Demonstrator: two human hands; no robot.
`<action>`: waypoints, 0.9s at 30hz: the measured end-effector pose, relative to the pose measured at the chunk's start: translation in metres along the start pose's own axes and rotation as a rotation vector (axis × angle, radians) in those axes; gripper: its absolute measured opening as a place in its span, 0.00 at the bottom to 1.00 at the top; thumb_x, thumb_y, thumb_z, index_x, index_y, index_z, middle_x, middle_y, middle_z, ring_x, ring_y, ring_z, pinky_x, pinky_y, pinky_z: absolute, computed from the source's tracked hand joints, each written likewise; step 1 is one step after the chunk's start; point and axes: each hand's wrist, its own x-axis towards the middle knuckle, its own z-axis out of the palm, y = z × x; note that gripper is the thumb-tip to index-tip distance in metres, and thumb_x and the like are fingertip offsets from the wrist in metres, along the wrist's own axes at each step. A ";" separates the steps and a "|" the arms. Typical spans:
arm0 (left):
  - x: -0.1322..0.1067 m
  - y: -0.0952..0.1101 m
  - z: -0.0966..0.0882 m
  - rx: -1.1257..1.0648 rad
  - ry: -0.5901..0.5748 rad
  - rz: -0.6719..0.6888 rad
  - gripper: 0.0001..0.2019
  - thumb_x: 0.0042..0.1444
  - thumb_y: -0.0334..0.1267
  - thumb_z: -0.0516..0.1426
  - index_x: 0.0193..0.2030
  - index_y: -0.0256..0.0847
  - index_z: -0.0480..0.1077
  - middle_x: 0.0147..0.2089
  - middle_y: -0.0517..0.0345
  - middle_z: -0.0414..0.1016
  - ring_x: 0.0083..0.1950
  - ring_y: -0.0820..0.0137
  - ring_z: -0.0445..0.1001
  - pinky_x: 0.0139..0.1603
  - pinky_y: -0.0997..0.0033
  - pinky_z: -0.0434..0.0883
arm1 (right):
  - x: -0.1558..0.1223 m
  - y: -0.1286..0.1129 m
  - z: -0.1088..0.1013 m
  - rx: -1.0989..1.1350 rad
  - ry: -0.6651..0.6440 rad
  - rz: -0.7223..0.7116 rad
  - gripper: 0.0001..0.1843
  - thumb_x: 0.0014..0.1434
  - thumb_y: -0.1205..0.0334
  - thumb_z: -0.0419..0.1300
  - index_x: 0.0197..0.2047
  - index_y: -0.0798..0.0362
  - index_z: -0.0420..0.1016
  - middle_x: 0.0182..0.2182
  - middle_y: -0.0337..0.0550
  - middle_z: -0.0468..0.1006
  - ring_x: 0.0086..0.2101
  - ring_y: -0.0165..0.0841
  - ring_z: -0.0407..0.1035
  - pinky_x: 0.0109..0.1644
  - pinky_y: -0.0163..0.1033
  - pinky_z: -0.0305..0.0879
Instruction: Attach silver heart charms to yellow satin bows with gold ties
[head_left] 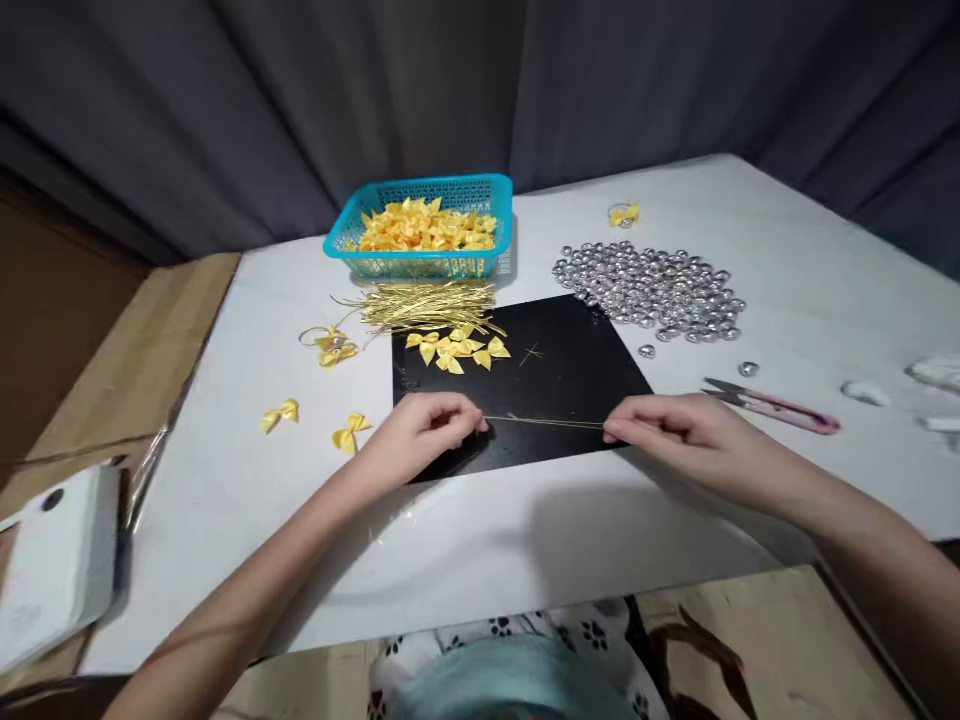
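A thin gold cord (551, 422) is stretched level between my two hands, over the black mat (577, 365). My left hand (435, 425) pinches its left end, and my right hand (667, 420) pinches the right end. The cord looks doubled, with a small kink or knot left of its middle. Just beyond my left hand, several yellow ribbon bows (454, 348) lie on the mat. A bundle of gold cords (427, 305) rests behind them, partly over the mat's far edge. Small cord scraps (532, 353) lie near the mat's middle.
Behind the cords stands a blue basket (337, 250) of yellow bows. Silver heart-shaped beads (652, 285) are heaped at the right, with pink-handled thread snips (780, 408) nearer me. Bows with cord loops (334, 347) and loose bows (280, 415) lie left. A white device (64, 560) sits at the left edge.
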 end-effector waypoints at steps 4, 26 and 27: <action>-0.001 -0.005 0.003 0.000 0.002 -0.014 0.12 0.57 0.42 0.56 0.35 0.36 0.76 0.29 0.56 0.78 0.29 0.74 0.71 0.29 0.77 0.63 | -0.005 0.015 0.004 0.022 -0.007 0.020 0.22 0.57 0.42 0.52 0.33 0.52 0.75 0.18 0.35 0.57 0.20 0.28 0.49 0.24 0.35 0.45; -0.005 -0.004 -0.004 0.286 0.048 0.025 0.09 0.59 0.38 0.52 0.34 0.40 0.71 0.29 0.62 0.73 0.26 0.75 0.65 0.26 0.76 0.59 | -0.011 0.024 0.004 0.126 0.100 0.028 0.19 0.57 0.44 0.55 0.33 0.51 0.73 0.20 0.37 0.63 0.23 0.30 0.55 0.26 0.36 0.50; -0.006 -0.003 -0.005 0.318 0.048 0.030 0.08 0.59 0.38 0.52 0.34 0.40 0.71 0.30 0.62 0.73 0.26 0.74 0.66 0.27 0.75 0.59 | -0.011 0.025 0.003 0.109 0.108 0.024 0.18 0.58 0.44 0.54 0.33 0.51 0.73 0.20 0.37 0.63 0.23 0.30 0.55 0.25 0.36 0.49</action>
